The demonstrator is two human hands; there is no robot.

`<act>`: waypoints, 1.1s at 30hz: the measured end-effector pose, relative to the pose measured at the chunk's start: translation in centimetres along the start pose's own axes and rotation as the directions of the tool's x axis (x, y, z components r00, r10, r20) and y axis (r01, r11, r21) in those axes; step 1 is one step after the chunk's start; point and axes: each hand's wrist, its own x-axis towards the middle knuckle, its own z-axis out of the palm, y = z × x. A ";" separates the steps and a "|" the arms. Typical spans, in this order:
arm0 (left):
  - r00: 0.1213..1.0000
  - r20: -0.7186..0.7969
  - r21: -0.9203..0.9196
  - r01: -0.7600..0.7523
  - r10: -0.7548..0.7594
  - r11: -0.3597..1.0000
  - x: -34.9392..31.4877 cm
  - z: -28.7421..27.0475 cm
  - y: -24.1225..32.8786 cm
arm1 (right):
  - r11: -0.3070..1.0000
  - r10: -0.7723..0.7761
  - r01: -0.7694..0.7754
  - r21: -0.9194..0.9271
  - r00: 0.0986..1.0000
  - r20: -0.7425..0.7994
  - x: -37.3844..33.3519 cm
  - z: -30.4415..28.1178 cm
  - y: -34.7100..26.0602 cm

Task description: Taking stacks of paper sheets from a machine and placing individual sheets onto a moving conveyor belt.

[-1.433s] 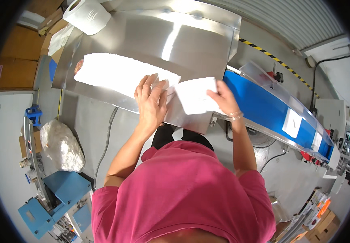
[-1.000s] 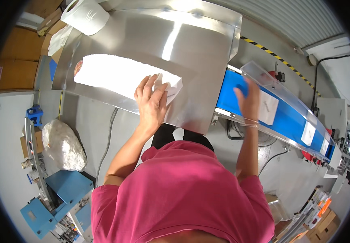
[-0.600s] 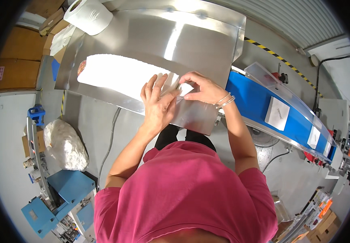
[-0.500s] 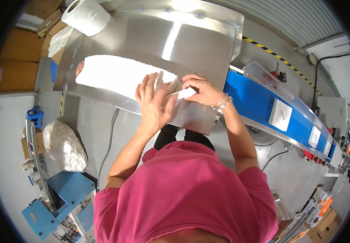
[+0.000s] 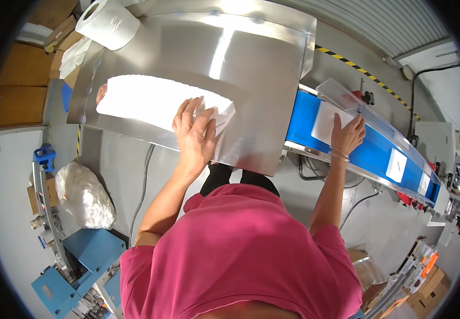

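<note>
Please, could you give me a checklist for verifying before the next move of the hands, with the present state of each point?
1. Left hand at the right end of the long white stack: ok.
2. Stack resting on the metal table: ok.
3. Single pieces in the stack countable: cannot tell, it is overexposed.
4. Right hand free of the nearest white piece on the blue belt: cannot tell, it overlaps the piece.
5. The two farther white pieces apart from each other: ok.
6. Right wrist without jewellery: not ok, a bracelet is worn.
</note>
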 end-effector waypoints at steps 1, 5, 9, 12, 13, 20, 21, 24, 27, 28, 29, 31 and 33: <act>1.000 -0.001 0.006 0.001 -0.001 1.000 0.0 0.0 0.0 | 0.985 -0.062 0.043 -0.165 0.992 -0.112 0.6 -1.3 -2.0; 0.999 0.045 0.015 -0.016 0.015 1.000 0.1 0.0 -0.1 | 0.698 -0.446 -0.009 0.716 0.778 0.444 -0.1 -1.4 -10.6; 0.990 0.124 0.043 -0.076 0.071 0.996 0.2 -0.2 0.0 | 0.443 -0.746 -0.139 0.886 0.491 0.450 -0.5 -0.2 -17.0; 0.990 0.135 0.040 -0.034 0.029 0.999 0.5 -0.6 0.4 | 0.441 -0.825 -0.007 0.898 0.390 0.409 -1.1 1.7 -17.0; 0.994 0.109 0.066 0.000 -0.007 0.998 0.5 -0.6 0.1 | 0.444 -0.825 -0.003 0.896 0.389 0.410 -1.4 1.6 -16.3; 0.999 0.025 0.051 0.026 -0.028 0.998 -0.4 -0.6 -1.9 | 0.693 -0.087 -0.390 0.607 0.790 0.607 -3.0 1.7 -5.3; 0.999 0.031 0.035 0.018 -0.019 0.999 -0.2 -0.6 -2.0 | 0.698 0.088 -0.481 0.530 0.792 0.604 -2.9 2.3 -2.7; 0.997 0.003 -0.031 0.080 -0.080 0.996 0.5 -0.6 -1.4 | 0.838 0.284 -0.469 0.279 0.811 0.511 -0.6 0.3 0.9; 0.999 -0.010 -0.014 0.053 -0.053 0.999 0.4 -0.4 -1.6 | 0.970 0.069 -0.050 -0.239 0.995 0.069 -0.5 -0.5 0.0; 1.000 -0.018 -0.013 0.021 -0.022 1.000 0.3 -0.2 -1.7 | 0.998 -0.010 0.017 -0.065 0.995 0.104 0.0 -0.7 -0.7; 1.000 -0.027 -0.011 0.014 -0.015 1.000 0.3 -0.1 -1.7 | 0.991 -0.090 0.076 0.111 0.988 0.124 0.4 -0.8 -1.5; 1.000 -0.022 -0.016 0.011 -0.012 1.000 0.3 -0.1 -1.7 | 0.870 -0.207 0.014 0.494 0.918 0.339 0.0 -0.8 -5.6; 1.000 -0.019 -0.030 0.009 -0.010 1.000 0.4 -0.2 -1.5 | 0.687 -0.380 -0.144 0.712 0.764 0.521 -0.2 -1.6 -11.1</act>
